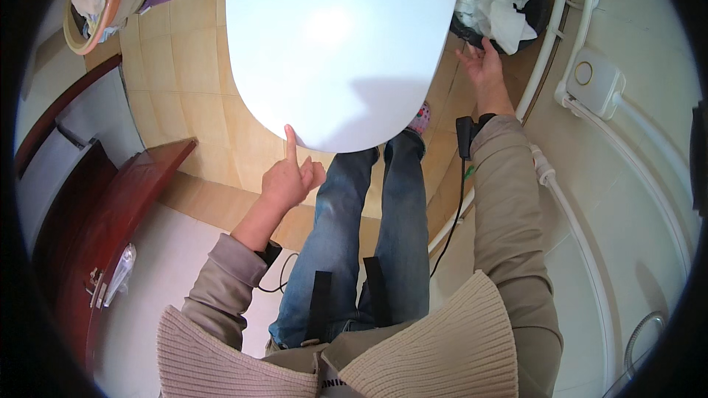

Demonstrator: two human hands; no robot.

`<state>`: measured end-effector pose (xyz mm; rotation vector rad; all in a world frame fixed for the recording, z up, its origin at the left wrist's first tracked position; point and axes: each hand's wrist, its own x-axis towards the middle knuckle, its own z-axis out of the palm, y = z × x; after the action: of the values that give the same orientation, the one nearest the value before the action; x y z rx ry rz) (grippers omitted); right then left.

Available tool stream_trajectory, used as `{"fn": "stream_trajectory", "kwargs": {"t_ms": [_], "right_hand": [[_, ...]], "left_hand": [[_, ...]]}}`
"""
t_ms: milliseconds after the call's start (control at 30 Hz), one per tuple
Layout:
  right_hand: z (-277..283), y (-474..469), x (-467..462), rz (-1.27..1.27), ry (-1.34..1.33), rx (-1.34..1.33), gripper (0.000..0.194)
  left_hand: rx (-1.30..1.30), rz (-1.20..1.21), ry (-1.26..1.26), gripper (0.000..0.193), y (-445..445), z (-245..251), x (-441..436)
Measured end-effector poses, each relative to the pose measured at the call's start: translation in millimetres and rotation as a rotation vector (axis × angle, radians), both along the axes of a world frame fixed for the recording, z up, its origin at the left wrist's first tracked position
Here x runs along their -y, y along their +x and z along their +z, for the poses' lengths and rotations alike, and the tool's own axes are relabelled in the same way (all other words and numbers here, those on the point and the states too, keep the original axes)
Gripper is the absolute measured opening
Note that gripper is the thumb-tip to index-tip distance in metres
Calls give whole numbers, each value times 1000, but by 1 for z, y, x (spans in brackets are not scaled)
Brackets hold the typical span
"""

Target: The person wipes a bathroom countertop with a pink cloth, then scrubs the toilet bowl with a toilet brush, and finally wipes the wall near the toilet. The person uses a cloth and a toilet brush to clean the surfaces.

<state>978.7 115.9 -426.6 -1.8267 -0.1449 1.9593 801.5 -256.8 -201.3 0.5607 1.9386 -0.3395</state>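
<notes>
A white toilet lid (332, 55) lies closed in front of me. My left hand (292, 174) is at the lid's near left edge, its index finger extended against or just over the rim, the other fingers loosely curled with nothing in them. At the upper right, my right hand (485, 66) is at the near rim of a black waste bin (463, 30), fingers spread; whether they touch the rim is hard to tell. Crumpled white tissue (492, 5) fills the bin and hangs over its near side.
White pipes (545, 50) and a white wall-mounted box (594, 83) run along the right wall. At the left, a reddish-brown wooden door (127, 210) stands open. A basket (113, 5) of cloths is at the upper left. Black cables trail from both wrists.
</notes>
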Motion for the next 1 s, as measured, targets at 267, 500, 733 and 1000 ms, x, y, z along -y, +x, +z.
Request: {"fn": "stream_trajectory", "kwargs": {"t_ms": [267,500,733,1000], "right_hand": [[2,76,73,-106,-123,54,31],[34,95,95,-107,-130,38,31],[-1,130,199,284,114,-30,34],[55,214,303,103,-313,247,41]], "left_hand": [[-1,-41,51,91,1,-3,4],[22,-81,53,100,0,-5,-3],[-4,-144,171,97,1,-11,17],[3,-47,296,80,-12,-7,32]]}}
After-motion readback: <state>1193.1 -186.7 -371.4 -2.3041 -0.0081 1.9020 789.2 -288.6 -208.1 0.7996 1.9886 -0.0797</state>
